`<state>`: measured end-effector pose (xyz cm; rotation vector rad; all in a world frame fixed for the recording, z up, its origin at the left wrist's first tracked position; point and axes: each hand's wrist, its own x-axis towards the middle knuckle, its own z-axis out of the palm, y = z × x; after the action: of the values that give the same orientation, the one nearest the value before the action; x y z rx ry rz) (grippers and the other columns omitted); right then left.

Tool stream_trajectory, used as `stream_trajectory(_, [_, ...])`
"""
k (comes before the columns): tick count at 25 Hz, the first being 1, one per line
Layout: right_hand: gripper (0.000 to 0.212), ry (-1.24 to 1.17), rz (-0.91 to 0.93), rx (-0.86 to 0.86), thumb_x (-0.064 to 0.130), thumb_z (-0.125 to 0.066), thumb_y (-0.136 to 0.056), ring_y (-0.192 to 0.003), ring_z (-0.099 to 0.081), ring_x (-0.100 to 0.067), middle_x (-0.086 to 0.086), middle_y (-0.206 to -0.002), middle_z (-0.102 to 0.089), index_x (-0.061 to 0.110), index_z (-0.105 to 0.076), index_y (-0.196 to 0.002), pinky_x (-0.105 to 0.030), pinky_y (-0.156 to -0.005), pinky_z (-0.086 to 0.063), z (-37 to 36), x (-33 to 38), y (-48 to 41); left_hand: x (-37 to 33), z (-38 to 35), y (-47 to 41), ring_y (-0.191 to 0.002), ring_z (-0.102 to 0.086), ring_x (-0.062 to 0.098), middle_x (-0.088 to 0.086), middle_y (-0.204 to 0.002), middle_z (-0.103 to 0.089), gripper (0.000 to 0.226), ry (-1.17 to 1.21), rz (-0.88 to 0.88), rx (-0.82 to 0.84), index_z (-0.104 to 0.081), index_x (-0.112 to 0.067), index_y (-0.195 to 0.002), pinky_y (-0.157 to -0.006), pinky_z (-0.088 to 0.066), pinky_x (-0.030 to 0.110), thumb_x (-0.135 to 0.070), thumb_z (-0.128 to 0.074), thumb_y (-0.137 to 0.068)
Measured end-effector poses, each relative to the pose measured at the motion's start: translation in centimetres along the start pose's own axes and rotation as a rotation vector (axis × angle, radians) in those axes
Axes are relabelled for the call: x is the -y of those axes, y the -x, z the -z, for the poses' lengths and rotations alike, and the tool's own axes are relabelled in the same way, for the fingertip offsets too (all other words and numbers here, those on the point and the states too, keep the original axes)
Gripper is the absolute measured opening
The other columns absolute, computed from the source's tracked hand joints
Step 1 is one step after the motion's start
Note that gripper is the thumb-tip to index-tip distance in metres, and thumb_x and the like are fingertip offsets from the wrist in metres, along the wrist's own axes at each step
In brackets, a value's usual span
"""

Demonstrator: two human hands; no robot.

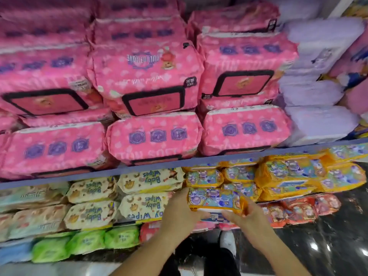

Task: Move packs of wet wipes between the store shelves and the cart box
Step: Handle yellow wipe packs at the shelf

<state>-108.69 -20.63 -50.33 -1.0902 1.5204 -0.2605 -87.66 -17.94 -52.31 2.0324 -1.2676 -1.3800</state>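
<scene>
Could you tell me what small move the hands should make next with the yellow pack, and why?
Probably draw the yellow pack straight out, kept level: the left hand and right hand grip its two ends, it juts from the row, and other yellow packs lie close above it.

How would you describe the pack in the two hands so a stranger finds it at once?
Find the blue shelf edge under the large pink plastic packs. Below, right of the cream Baby Wipes packs, lie orange cartoon packs. Only the front pack is gripped by the left hand and right hand.
</scene>
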Motion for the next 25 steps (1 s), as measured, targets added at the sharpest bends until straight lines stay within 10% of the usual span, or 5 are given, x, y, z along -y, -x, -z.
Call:
stream_trajectory(6, [0.08,0.448,0.174,-0.038,0.053,-0.074,-0.082,-0.136,-0.049,-0.021,0.002,-0.15,-0.049,0.033,-0.039,-0.151,-0.036,-0.106,-0.041,2.2,0.3,-10.5,1.0,-4.9,-6.8,-0.103,-0.066,0.004,-0.011,-0.115,-0.068,0.056,0.142,0.041,-0.261,-0.06,-0.031,-0.127,-0.091,-0.056,0.029,-0.019,-0.086,-0.079])
stream_trajectory(16, [0.069,0.467,0.235,-0.039,0.041,-0.071,-0.09,-0.064,-0.056,-0.01,0.011,-0.083,-0.062,0.029,-0.038,-0.149,-0.02,-0.052,-0.039,0.5,-2.6,-16.5,1.0,-9.1,-9.8,-0.147,-0.034,0.014,-0.003,-0.159,-0.038,0.063,0.214,0.127,-0.474,-0.032,-0.016,-0.158,-0.117,-0.031,0.028,-0.015,-0.06,-0.102])
stream_trajectory(20, [0.062,0.232,0.098,-0.105,0.038,-0.075,-0.087,-0.101,-0.064,-0.027,0.0,-0.115,-0.063,0.021,-0.049,-0.14,-0.033,-0.078,-0.048,1.1,-1.7,-14.9,-1.4,-7.0,-8.5,-0.116,-0.064,0.025,0.006,-0.135,-0.063,0.048,0.221,0.258,-0.437,-0.049,-0.012,-0.146,-0.098,-0.052,0.033,-0.012,-0.059,-0.099])
stream_trajectory(23, [0.039,-0.003,-0.133,-0.194,0.036,-0.069,-0.092,-0.081,-0.06,-0.03,-0.007,-0.085,-0.06,0.009,-0.057,-0.116,-0.024,-0.065,-0.05,0.8,-1.3,-13.6,-2.8,-6.2,-7.8,-0.063,-0.058,0.017,0.005,-0.093,-0.066,0.045,0.513,0.517,-0.429,-0.052,-0.008,-0.141,-0.048,-0.048,0.024,-0.016,-0.059,-0.097])
stream_trajectory(25, [0.038,-0.373,-0.313,-0.085,0.042,-0.064,-0.096,-0.08,-0.065,-0.027,-0.012,-0.09,-0.065,0.007,-0.061,-0.111,-0.03,-0.075,-0.057,-0.5,-1.6,-13.6,-2.7,-6.4,-8.5,-0.069,-0.057,0.02,0.01,-0.094,-0.062,0.037,0.859,0.648,-0.386,-0.06,-0.004,-0.13,-0.06,-0.048,0.027,-0.023,-0.058,-0.099])
